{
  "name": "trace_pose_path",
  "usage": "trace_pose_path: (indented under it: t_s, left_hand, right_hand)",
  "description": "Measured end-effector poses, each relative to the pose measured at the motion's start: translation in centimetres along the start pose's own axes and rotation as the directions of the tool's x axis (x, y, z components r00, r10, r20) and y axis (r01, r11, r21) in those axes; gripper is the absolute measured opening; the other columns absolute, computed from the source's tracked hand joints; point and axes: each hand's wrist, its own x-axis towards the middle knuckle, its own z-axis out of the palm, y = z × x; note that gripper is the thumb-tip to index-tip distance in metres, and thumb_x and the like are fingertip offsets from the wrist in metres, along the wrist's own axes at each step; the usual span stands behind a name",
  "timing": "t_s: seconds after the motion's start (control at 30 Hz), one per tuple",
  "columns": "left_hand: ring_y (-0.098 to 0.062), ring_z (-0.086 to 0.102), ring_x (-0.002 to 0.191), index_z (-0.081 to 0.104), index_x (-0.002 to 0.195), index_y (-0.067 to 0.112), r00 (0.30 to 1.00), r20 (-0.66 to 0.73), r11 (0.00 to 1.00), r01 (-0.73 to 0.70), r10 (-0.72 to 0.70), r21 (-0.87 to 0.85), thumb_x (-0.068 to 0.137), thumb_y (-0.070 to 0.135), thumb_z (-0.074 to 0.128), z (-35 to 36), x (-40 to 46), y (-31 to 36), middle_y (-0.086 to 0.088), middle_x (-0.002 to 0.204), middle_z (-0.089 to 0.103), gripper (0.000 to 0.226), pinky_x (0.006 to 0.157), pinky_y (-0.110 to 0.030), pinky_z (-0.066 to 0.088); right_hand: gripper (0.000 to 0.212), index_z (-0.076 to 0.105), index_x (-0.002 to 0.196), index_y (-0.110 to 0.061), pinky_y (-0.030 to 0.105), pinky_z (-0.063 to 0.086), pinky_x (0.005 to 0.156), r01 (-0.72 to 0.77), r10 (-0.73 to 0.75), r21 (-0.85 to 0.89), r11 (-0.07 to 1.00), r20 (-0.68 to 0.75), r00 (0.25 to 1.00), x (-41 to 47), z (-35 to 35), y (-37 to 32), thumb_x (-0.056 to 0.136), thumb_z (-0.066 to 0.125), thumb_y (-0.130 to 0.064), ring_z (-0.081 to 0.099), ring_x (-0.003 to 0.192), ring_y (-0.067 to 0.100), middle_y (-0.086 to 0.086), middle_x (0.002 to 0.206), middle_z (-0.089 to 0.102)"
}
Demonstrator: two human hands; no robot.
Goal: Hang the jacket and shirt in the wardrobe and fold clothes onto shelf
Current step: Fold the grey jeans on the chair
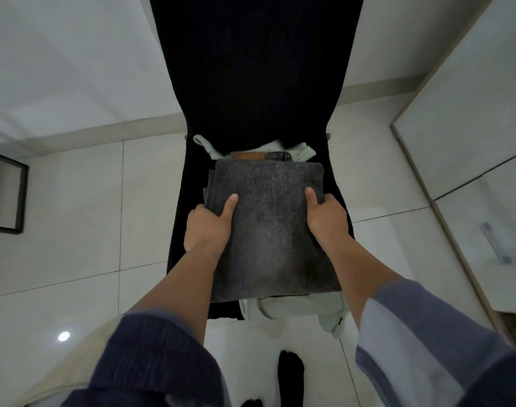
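Folded grey jeans (pixel 268 230) lying on the black chair (pixel 251 83) seat, atop a pale green garment (pixel 292 311). The left hand (pixel 208 227) and right hand (pixel 327 220) grip opposite side edges, thumbs on top, fingers curled underneath out of view. Risk: uneven lifting could let the layers slide and unfold, or drag the green garment off the near edge.

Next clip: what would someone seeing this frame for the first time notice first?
The folded grey jeans at centre frame, gripped on either side by the left hand and right hand, thumbs on top. They sit over a pale green garment on the seat of a black chair, whose tall back fills the upper middle. At the right edge stands a white wardrobe door.
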Motion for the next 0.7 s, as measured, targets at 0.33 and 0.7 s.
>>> trace_pose_path:
  t_s: [0.33,0.7]
  left_hand:
    - [-0.019,0.057,0.087,0.057,0.122,0.014,0.96,0.146,0.97,-0.227,0.238,-0.086,0.078,0.079,0.043,-6.3,-11.9,11.7,-0.004,0.107,0.063,0.08,0.074,-0.03,0.045]
    - [-0.032,0.062,0.086,0.064,0.081,0.013,0.715,0.393,0.799,-0.593,0.578,-0.098,0.069,0.088,0.039,-2.5,-33.8,25.8,-0.01,0.091,0.066,0.08,0.085,-0.04,0.052]
  right_hand:
    - [0.056,0.048,0.113,-0.006,0.036,0.038,0.071,-0.052,0.039,-0.029,0.998,-0.34,0.94,-11.1,-14.5,-2.8,0.099,0.022,-0.053,0.057,0.098,0.034,0.016,0.112,0.06]
    - [0.06,0.047,0.124,-0.004,0.04,0.041,0.081,-0.199,0.305,0.235,0.952,-0.642,0.703,-25.9,-38.6,5.5,0.098,0.026,-0.054,0.054,0.113,0.037,0.02,0.127,0.055]
